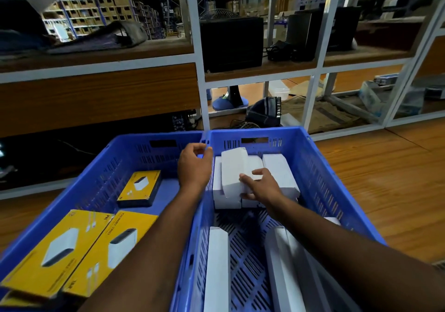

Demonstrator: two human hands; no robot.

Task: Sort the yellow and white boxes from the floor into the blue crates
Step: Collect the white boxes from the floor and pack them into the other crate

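Where the right-hand blue crate (310, 167) meets its far wall, a tilted white box (232, 169) lies on top of a cluster of other white boxes (280, 174), and the right hand (261, 185) holds its near end, thumb on top and fingers curled along its side. The cluster fills the far half of that crate. Toward the crate's near edge, two long white boxes (216, 270) lie lengthwise on the slotted bottom, one along the left wall and one beside the right forearm. The left hand (195, 167) reaches over the shared wall between the two crates, its fingers loosely curled near the rim at the far corner and gripping nothing. The left-hand blue crate (115, 157) holds yellow boxes: a small yellow box (140, 187) lies flat near the middle, and two larger yellow boxes (79, 251) lie side by side at the near edge, partly overlapping. Both crates stand on a wooden floor (385, 179) in front of metal shelving (197, 59) with dark electronic equipment on it.
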